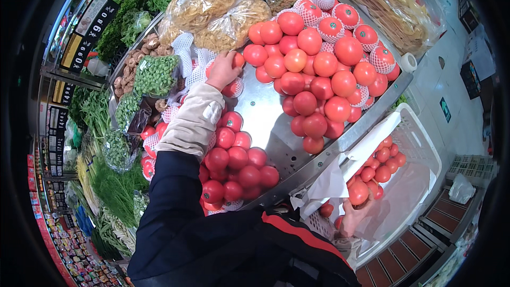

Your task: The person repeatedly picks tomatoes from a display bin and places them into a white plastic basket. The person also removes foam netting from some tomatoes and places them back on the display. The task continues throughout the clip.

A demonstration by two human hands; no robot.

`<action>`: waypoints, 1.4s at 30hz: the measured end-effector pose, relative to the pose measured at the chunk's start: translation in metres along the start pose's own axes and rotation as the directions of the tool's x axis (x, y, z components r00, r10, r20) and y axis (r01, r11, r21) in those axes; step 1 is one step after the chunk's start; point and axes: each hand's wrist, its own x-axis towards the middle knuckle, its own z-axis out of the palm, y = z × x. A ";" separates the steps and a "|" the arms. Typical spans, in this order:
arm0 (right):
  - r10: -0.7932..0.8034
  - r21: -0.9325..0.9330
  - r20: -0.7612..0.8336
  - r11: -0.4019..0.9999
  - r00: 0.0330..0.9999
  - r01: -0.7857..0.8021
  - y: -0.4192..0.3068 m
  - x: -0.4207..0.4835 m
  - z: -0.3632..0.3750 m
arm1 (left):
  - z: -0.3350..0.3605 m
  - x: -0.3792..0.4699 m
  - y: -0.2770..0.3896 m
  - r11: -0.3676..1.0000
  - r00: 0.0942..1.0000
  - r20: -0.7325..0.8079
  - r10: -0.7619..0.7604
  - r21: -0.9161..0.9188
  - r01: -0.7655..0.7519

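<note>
My left hand [226, 70] rests over a tomato at the left part of a metal display bin [263, 115]; its fingertips touch the tomato [238, 60], and whether they grip it is unclear. My right hand [357, 214] is at the lower right, inside a white plastic crate [432, 147], with a large tomato [358, 193] held in its fingers. More tomatoes [383, 173] lie beside it in the paper-lined crate. In the bin, a large heap of tomatoes [324, 63] stands at the right and another group [238, 157] nearer me. Some wear white foam nets.
Bagged yellow goods [221, 12] border the bin's far side, with flat bagged sheets [392, 8] at the upper right. Mushrooms [129, 67] and wrapped green vegetables [156, 75] lie left. White paper [334, 183] drapes between bin edge and crate. A roll [408, 62] sits at the bin's corner.
</note>
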 end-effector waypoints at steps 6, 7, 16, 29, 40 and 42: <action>-0.040 0.038 0.033 0.999 0.999 0.039 -0.018 -0.001 0.014 | 0.018 0.006 0.021 0.938 0.997 0.033 0.064 0.340 -0.071; -0.047 0.019 0.025 0.999 0.999 0.046 -0.023 -0.001 0.015 | 0.022 0.007 0.024 0.932 0.997 0.050 0.050 0.357 -0.065; -0.202 0.044 0.218 0.979 0.955 0.197 -0.061 -0.001 0.040 | -0.029 0.010 0.032 1.000 0.999 -0.016 -0.028 -0.006 0.028; -0.295 0.214 0.690 0.956 0.661 0.202 -0.119 0.009 0.151 | -0.110 -0.090 0.194 0.256 0.880 0.447 0.159 -0.880 0.401; -0.095 -0.102 0.270 0.987 0.958 0.127 -0.062 0.007 0.032 | 0.026 0.044 0.079 0.919 0.992 -0.082 -0.092 -0.390 0.053; -0.223 -0.174 0.169 0.952 0.960 0.251 -0.043 0.018 -0.009 | 0.029 0.047 0.068 0.929 0.998 -0.064 -0.017 -0.371 -0.008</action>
